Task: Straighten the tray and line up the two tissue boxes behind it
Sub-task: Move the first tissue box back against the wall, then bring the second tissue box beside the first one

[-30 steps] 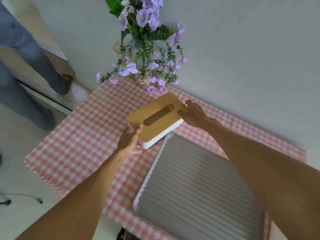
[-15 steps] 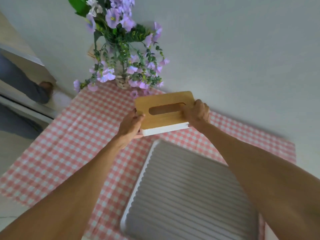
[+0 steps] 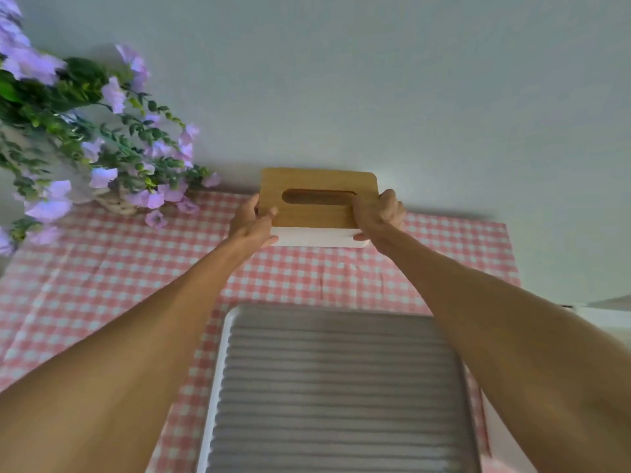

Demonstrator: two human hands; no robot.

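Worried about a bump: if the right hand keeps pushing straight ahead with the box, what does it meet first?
Most likely the wall. The right hand holds the tissue box end, pointing away; the box's far edge already looks at or near the wall, though depth is unclear.

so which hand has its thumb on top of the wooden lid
The left hand: its thumb lies on the wooden lid of the tissue box. The right hand wraps its fingers over the lid's other end instead.
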